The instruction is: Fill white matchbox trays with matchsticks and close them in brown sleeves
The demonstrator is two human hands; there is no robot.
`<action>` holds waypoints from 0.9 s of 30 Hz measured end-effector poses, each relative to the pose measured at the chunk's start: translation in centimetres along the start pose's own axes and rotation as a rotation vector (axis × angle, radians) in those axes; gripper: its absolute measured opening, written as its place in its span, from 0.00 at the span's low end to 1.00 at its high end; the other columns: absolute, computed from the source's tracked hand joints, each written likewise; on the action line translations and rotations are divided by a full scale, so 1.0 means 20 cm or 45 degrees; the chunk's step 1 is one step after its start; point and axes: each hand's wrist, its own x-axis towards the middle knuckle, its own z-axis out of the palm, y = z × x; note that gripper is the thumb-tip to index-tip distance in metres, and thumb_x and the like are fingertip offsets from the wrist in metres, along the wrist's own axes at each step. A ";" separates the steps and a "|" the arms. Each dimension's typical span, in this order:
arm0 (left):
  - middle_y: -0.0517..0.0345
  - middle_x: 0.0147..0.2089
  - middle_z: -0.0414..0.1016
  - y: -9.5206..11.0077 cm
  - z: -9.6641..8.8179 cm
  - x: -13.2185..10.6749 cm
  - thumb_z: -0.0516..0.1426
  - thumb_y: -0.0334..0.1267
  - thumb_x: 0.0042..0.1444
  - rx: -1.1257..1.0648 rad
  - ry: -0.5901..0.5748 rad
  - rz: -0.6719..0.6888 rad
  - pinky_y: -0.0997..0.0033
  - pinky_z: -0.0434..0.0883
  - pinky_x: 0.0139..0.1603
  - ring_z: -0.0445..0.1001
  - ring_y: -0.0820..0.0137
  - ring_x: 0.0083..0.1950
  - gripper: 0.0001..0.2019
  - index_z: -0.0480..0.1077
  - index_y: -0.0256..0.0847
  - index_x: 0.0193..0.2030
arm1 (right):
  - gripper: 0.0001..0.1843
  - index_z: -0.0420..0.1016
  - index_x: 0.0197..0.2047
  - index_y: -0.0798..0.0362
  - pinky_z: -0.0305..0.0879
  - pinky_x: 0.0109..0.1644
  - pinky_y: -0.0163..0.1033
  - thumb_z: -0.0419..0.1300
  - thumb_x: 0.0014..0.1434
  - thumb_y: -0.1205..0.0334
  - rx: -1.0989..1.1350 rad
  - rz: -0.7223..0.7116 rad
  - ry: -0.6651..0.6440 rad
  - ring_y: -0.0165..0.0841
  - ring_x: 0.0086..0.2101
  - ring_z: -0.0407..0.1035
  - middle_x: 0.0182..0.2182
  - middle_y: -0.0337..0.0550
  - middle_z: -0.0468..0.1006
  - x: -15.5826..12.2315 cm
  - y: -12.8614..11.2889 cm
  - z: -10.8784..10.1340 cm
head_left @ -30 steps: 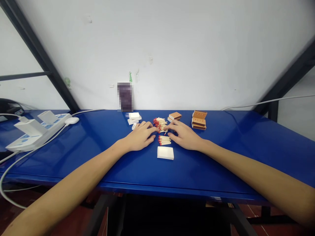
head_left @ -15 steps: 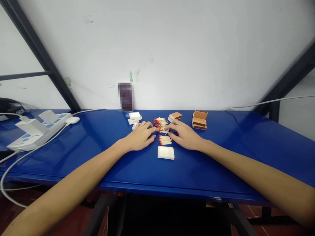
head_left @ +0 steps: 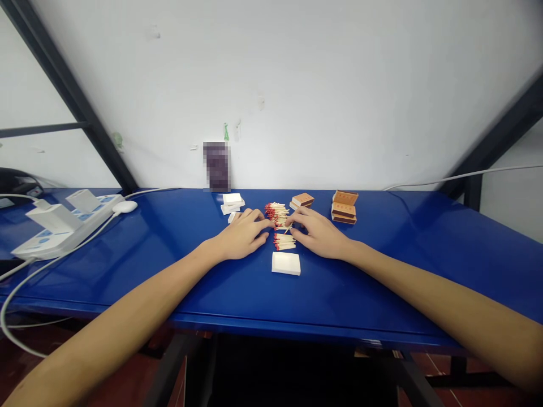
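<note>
A heap of matches (head_left: 278,213) with red heads lies mid-table, the heads facing left. Nearer to me is a smaller, neater row of matches (head_left: 284,242), and in front of that sits a white matchbox tray (head_left: 285,263). My left hand (head_left: 242,234) rests on the left, its index fingertip at the red heads of the heap's near edge, thumb apart from it and nothing held. On the other side, my right hand (head_left: 320,232) has a slanted matchstick (head_left: 288,228) between thumb and index finger; the fingertips partly hide its end.
White trays (head_left: 232,200) are stacked behind my left hand. Orange matchbox sleeves (head_left: 302,199) stand behind my right hand, with more sleeves (head_left: 344,208) further right. A power strip (head_left: 63,229) with chargers and cables occupies the left. A pixelated dark object (head_left: 218,168) leans against the wall.
The matchstick at my right fingertips has shifted and tilted slightly. My left index fingertip has edged a little to the right. The boxes and trays lie as before.
</note>
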 end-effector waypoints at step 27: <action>0.50 0.49 0.66 0.00 0.00 0.00 0.46 0.41 0.68 -0.010 -0.001 0.003 0.56 0.62 0.53 0.64 0.60 0.51 0.18 0.68 0.47 0.60 | 0.18 0.76 0.53 0.49 0.66 0.51 0.48 0.51 0.64 0.65 0.028 -0.088 -0.002 0.40 0.45 0.68 0.45 0.49 0.72 0.00 0.01 0.00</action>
